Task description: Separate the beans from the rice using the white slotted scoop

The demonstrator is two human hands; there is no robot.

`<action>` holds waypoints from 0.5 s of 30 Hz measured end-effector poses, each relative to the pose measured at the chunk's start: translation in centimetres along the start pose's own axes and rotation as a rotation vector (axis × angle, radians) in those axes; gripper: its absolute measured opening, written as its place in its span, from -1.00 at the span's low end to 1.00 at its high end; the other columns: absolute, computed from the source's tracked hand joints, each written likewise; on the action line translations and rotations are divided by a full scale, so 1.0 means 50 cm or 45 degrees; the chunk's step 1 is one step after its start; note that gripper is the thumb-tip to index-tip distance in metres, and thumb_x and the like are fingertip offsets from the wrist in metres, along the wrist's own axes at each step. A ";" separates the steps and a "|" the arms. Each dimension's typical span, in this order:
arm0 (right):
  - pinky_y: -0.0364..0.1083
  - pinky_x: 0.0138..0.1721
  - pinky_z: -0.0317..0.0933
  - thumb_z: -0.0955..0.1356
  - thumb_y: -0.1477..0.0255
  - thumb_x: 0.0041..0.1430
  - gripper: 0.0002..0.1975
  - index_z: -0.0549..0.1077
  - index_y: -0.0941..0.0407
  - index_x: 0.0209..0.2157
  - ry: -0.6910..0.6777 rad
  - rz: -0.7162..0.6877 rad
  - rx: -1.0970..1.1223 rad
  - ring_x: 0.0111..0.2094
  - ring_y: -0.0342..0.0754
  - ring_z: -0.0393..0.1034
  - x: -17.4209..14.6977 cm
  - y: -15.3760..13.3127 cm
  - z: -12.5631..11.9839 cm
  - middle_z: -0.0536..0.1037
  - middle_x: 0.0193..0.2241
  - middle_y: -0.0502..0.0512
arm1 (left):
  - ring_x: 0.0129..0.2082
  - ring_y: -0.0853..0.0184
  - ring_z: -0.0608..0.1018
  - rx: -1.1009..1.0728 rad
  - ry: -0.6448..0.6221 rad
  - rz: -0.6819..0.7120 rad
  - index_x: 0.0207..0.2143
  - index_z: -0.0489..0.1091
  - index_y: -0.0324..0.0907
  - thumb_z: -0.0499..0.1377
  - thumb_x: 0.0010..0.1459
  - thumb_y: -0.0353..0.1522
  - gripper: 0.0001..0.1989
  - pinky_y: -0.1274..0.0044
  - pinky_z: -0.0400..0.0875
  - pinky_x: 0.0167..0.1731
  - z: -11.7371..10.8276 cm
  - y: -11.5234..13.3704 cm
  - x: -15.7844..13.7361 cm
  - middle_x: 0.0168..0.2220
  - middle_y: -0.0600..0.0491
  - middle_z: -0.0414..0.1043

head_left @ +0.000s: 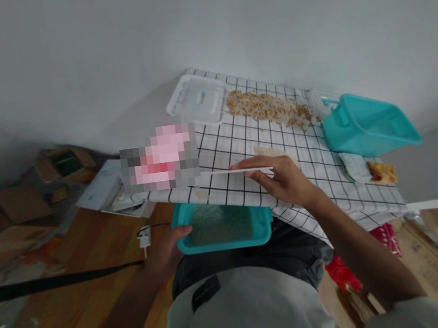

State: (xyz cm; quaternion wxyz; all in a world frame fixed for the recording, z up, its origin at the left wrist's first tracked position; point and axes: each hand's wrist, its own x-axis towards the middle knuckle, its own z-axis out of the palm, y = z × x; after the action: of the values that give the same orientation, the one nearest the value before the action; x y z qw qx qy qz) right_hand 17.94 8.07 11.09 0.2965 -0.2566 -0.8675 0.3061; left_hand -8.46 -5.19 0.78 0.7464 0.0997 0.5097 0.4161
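My left hand grips the left rim of a teal plastic tub, its thumb over the edge. The tub sits at the table's front edge, close to my body, with grey-white grains inside. Between the fingers of my right hand is a thin flat white piece, seen edge-on above the tablecloth; its exact kind is unclear. Just behind that hand, a pale grain patch lies on the cloth, partly covered by the fingers.
A checked cloth covers the table. On it are a clear lid, a strip of yellow and white grains, a teal bin, a white packet and a pixelated pink item. Cardboard boxes stand at left.
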 end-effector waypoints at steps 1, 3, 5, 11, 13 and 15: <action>-0.05 0.10 0.36 0.24 0.43 0.38 -0.70 0.46 0.03 0.08 -0.034 -0.001 0.029 0.05 -0.09 0.48 -0.004 0.001 -0.001 0.59 0.01 0.04 | -0.17 -0.01 0.66 -0.013 -0.020 -0.004 -0.41 0.57 -0.14 0.35 -0.05 -0.32 -0.88 0.29 0.56 -0.19 0.000 0.000 0.001 -0.38 0.00 0.67; -0.03 0.11 0.36 0.23 0.45 0.38 -0.68 0.44 0.03 0.09 -0.093 -0.002 0.095 0.07 -0.09 0.47 -0.020 -0.001 0.000 0.58 0.03 0.05 | -0.14 -0.01 0.66 -0.034 -0.058 0.013 -0.32 0.59 -0.16 0.34 -0.02 -0.31 -0.83 0.29 0.55 -0.15 0.001 0.000 0.002 -0.34 -0.01 0.68; -0.01 0.09 0.37 0.23 0.47 0.37 -0.68 0.44 0.02 0.09 -0.123 -0.022 0.162 0.09 -0.08 0.46 -0.043 -0.005 0.001 0.57 0.04 0.06 | -0.11 -0.01 0.66 -0.060 -0.091 0.039 -0.25 0.60 -0.16 0.33 -0.01 -0.33 -0.78 0.28 0.54 -0.11 0.004 0.001 0.003 -0.30 -0.02 0.69; 0.05 0.09 0.39 0.25 0.52 0.33 -0.65 0.43 0.03 0.09 -0.139 -0.014 0.267 0.11 -0.05 0.44 -0.109 -0.029 -0.001 0.57 0.04 0.10 | -0.08 -0.03 0.64 -0.092 -0.111 0.070 -0.36 0.63 -0.14 0.32 0.02 -0.32 -0.88 0.33 0.55 -0.12 0.001 0.001 0.001 -0.40 -0.02 0.68; 0.06 0.08 0.40 0.23 0.53 0.34 -0.64 0.43 0.03 0.10 -0.120 0.014 0.276 0.11 -0.04 0.44 -0.132 -0.036 -0.008 0.57 0.04 0.09 | -0.11 -0.03 0.65 -0.056 -0.091 0.042 -0.38 0.62 -0.15 0.31 0.05 -0.32 -0.88 0.32 0.55 -0.14 -0.006 -0.001 0.003 -0.42 -0.02 0.67; 0.06 0.04 0.43 0.23 0.53 0.33 -0.63 0.44 0.01 0.10 -0.055 0.024 0.239 0.09 -0.02 0.47 -0.155 -0.039 -0.024 0.58 0.04 0.09 | -0.15 -0.02 0.66 -0.020 -0.088 0.011 -0.35 0.63 -0.18 0.30 0.07 -0.32 -0.86 0.33 0.56 -0.17 -0.009 -0.003 0.007 -0.39 -0.03 0.68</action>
State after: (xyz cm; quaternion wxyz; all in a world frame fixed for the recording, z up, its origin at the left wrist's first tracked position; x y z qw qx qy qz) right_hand 23.60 2.36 10.40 0.2974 -0.2292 -0.8387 0.3944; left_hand -8.72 -5.17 0.23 0.7625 0.1103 0.4800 0.4195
